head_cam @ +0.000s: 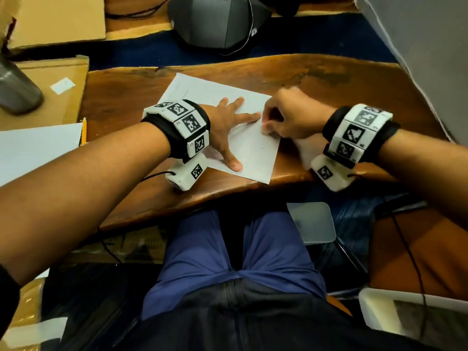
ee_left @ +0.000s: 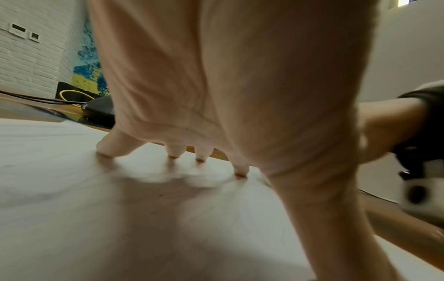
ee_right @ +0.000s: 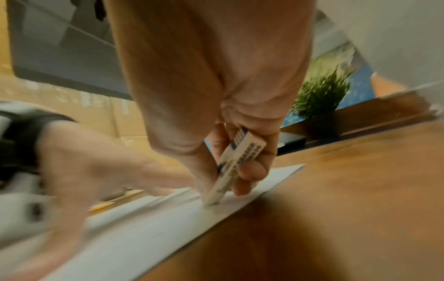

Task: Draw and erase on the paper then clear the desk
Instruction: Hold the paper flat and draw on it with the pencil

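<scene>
A white sheet of paper lies on the brown wooden desk. My left hand lies flat on the paper with fingers spread, and its fingertips press down. My right hand pinches a white eraser in a blue-printed sleeve at the paper's right edge. The eraser's tip touches the paper. In the head view the eraser is hidden inside the fist. A yellow pencil lies at the desk's left edge.
A stack of white paper and cardboard sit at the left with a grey metal cup. A dark speaker-like device stands at the back. A small green plant stands behind the desk. My lap is below the desk's near edge.
</scene>
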